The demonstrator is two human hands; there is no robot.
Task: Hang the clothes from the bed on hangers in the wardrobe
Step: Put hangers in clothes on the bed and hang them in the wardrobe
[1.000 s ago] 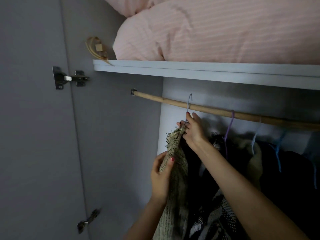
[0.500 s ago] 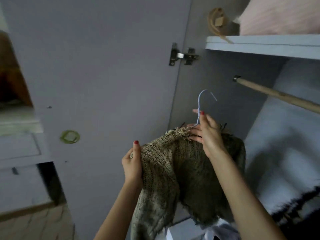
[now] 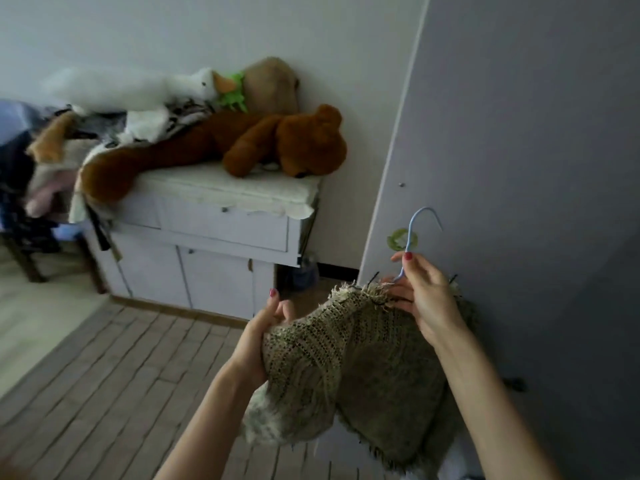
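Note:
A beige-green knitted top with frayed edges hangs on a light blue hanger, held in the air in front of the grey wardrobe door. My right hand pinches the hanger's neck just below the hook, at the top's collar. My left hand grips the top's left shoulder from the side. Only the hanger's hook shows; its arms are hidden inside the knit. The wardrobe's rail and inside are out of view.
A white cabinet with drawers stands against the wall at left, piled with a brown teddy bear, a white goose toy and other soft items. A chair with clothes is at far left. Wooden plank floor lies below.
The hanger with the knitted top came off the rail and out of the wardrobe. My view swung left from the wardrobe's inside to the room and door. Both hands kept their hold.

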